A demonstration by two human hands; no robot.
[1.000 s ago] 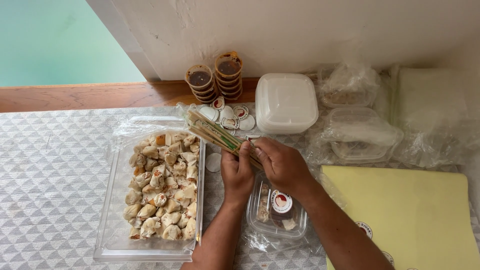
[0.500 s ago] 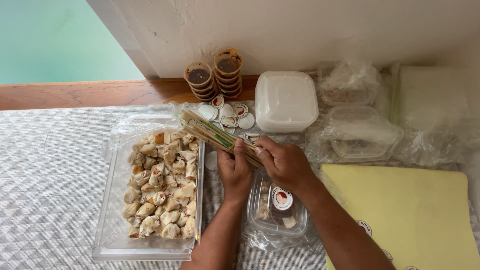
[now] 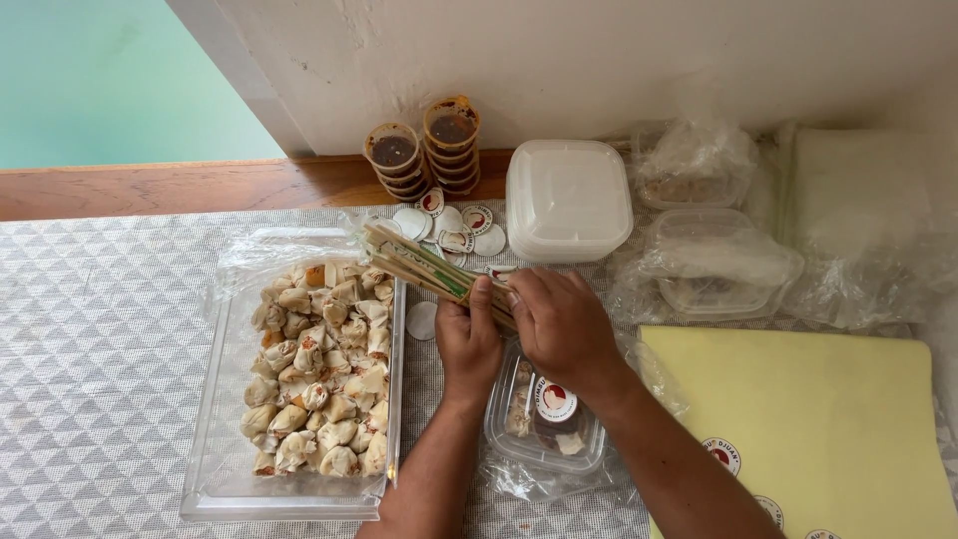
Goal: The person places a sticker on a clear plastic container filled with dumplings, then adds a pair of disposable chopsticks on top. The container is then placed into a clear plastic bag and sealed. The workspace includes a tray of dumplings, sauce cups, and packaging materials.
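Both hands meet at the middle of the table around a bundle of paper-wrapped chopsticks point(image 3: 414, 263) that points up and to the left. My left hand point(image 3: 469, 334) grips the bundle from below. My right hand point(image 3: 561, 324) closes over its near end from the right. Under the hands sits a small closed clear box point(image 3: 544, 419) with dumplings inside and a round red-and-white sticker on its lid. To the left lies a long clear tray point(image 3: 215, 469) filled with several pale dumplings point(image 3: 319, 369).
Two stacks of sauce cups point(image 3: 424, 155) stand by the wall, with round stickers point(image 3: 454, 225) in front. A stack of white lidded containers point(image 3: 567, 198), bagged clear boxes point(image 3: 714, 265) and a yellow paper sheet point(image 3: 828, 429) lie to the right. A wooden ledge point(image 3: 150, 185) runs behind.
The bundle of chopsticks has shifted slightly between my hands; both hands stay closed on it over the small box.
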